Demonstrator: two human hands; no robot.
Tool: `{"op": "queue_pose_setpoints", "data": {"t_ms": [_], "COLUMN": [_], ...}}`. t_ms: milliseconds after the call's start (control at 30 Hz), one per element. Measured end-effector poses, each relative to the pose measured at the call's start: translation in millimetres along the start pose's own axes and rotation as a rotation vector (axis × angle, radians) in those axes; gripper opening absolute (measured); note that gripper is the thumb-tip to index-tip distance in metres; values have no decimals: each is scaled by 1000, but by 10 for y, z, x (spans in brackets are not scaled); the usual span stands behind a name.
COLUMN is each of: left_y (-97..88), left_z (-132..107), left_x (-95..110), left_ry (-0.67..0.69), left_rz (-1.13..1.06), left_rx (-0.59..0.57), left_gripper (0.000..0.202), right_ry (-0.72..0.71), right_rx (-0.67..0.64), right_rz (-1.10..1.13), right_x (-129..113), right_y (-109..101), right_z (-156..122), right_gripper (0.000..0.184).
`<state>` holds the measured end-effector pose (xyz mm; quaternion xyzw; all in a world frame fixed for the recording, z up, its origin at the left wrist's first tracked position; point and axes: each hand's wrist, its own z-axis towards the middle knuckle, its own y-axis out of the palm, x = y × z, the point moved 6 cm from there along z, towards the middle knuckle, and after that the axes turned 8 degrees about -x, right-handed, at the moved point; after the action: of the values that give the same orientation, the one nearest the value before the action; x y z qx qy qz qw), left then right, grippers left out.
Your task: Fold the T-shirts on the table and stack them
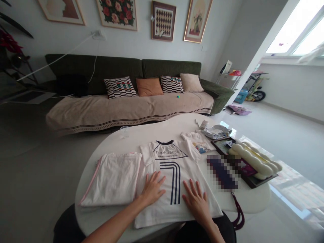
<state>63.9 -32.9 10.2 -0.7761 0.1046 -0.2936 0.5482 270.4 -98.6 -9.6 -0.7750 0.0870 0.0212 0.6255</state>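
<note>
A white T-shirt (169, 182) with a dark collar, printed lettering and a large striped number lies spread out on the white table (113, 138). My left hand (153, 189) rests flat on the shirt, left of the number, fingers spread. On the number's right side, my right hand (196, 199) lies palm down on the cloth with its fingers apart. Left of the shirt is a folded white garment (113, 179) with pink edging. Behind the shirt's right shoulder sits another white garment (198, 140) with a coloured print.
At the table's right stand a dark tray (255, 184) with a cream, puffy-looking object (253, 158) and a blurred dark item (222, 172) with a purple strap (238, 212). A crumpled plastic packet (217, 131) lies farther back. Beyond the table is a green sofa (169, 67) with cushions.
</note>
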Motion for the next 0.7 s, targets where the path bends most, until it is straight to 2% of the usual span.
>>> {"op": "queue_pose_setpoints", "data": {"t_ms": [100, 200, 333, 400, 500, 600, 700], "left_y": [-129, -211, -269, -280, -278, -298, -414], "left_z": [316, 752, 1184, 1262, 1286, 1340, 1439], "left_x": [44, 68, -131, -299, -491, -564, -638], "left_ry": [18, 55, -29, -104, -178, -209, -229], "left_rz": [6, 11, 8, 4, 4, 1, -11], "left_rx": [42, 62, 93, 107, 112, 105, 98], "left_gripper": [48, 51, 63, 73, 84, 86, 75], "right_ry": [-9, -62, -109, -120, -112, -80, -68], "right_rx": [7, 40, 78, 86, 86, 91, 86], "right_rz": [-11, -7, -13, -13, -5, 9, 21], "right_x": [-61, -190, -326, -332, -255, -140, -61], "right_y": [-193, -405, -524, -499, -416, -354, -333], "right_z": [223, 685, 1363, 1606, 1821, 1928, 1984], "right_gripper": [42, 44, 49, 48, 50, 52, 53]}}
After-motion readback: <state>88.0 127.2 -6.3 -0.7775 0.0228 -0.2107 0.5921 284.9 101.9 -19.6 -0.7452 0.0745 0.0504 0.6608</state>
